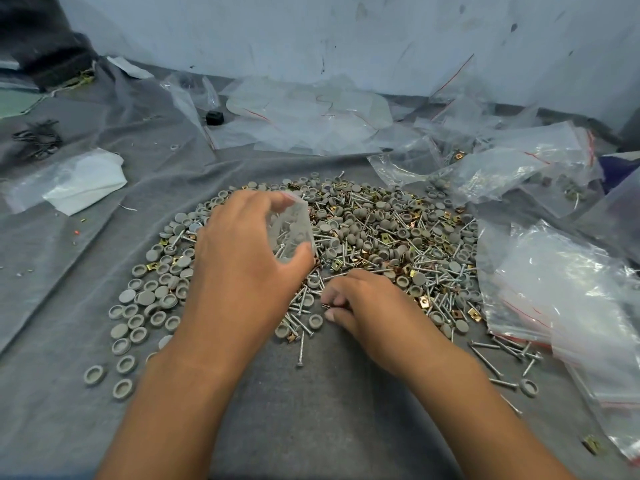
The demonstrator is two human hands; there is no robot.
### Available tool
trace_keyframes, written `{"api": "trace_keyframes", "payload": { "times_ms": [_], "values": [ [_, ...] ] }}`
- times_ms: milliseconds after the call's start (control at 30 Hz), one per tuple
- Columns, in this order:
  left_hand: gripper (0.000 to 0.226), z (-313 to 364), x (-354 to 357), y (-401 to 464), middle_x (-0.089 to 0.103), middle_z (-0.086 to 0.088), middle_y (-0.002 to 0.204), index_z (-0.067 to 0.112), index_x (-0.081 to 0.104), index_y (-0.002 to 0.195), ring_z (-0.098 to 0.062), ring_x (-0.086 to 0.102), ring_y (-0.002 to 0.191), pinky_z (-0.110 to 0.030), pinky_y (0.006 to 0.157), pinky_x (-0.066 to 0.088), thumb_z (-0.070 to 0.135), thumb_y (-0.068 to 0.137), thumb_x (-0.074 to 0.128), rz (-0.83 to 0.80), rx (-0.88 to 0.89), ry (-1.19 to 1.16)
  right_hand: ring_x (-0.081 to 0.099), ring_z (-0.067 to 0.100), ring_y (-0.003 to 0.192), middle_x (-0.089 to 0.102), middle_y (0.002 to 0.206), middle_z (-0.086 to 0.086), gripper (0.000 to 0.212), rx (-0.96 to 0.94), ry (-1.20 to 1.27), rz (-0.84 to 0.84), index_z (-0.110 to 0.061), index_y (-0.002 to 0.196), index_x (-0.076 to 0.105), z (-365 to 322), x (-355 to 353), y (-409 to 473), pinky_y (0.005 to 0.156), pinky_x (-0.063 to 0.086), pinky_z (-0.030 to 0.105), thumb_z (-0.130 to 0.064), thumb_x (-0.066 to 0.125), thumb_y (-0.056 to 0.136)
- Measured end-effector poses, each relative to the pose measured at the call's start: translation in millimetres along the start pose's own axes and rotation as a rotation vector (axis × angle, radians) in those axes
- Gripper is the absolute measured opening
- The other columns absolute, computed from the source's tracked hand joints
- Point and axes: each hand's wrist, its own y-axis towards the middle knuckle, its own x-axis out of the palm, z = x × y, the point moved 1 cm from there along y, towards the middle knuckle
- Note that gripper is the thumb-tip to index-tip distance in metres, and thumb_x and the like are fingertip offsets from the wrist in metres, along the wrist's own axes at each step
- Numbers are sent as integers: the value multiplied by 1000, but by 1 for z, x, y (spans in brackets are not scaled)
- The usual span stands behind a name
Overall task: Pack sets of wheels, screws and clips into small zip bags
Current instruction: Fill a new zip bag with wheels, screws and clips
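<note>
No readable writing or brand anywhere; zip bags show only red seal strips.

Left hand (242, 258) raised over pile, fingers and thumb curled round small clear bag (292, 230), mouth held open; bag contents hard to make out.

Right hand (367, 303) low on grey cloth (311, 410), fingertips pinching something small at pile's near edge; item hidden by fingers.

Wheels (145, 299), screws (301, 351) and brass clips (424, 301) heaped mid-cloth. Bag stack (568, 299) at right, cut off by frame edge.
</note>
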Motion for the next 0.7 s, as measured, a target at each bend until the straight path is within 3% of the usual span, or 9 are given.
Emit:
{"api": "trace_keyframes", "payload": {
  "times_ms": [100,233,400,567,700],
  "values": [
    [44,-1,-1,0,52,15,110,25,62,122,-10,54,108,-43,102,45,31,81,75,-1,0,-3,51,6,99,50,105,-19,5,5,38,62,-39,102,57,7,-1,2,86,48,32,-34,54,102],
    [44,-1,-1,1,52,15,110,24,61,123,-11,54,108,-43,101,46,31,82,75,-2,1,-11,49,7,105,55,111,-17,7,80,102,288,-32,109,57,19,-11,16,87,44,29,-33,52,103],
    [42,0,0,0,52,17,112,25,61,122,-8,52,108,-42,101,45,32,83,75,-2,8,-22,44,8,105,58,112,-15,7,-10,-18,320,-29,106,58,17,0,30,82,32,23,-30,59,99],
    [43,-1,0,1,51,18,111,26,61,122,-6,50,106,-43,102,46,32,82,74,-1,5,-26,49,16,87,66,95,-7,6,-97,-168,421,-20,97,66,14,5,31,68,32,25,-18,70,93],
    [43,0,0,0,51,18,111,27,60,123,-6,50,106,-44,102,46,34,83,74,-13,2,-14,54,19,91,66,99,-4,5,-54,-90,416,-18,102,65,15,4,31,72,45,30,-18,65,97]
  ]
}}
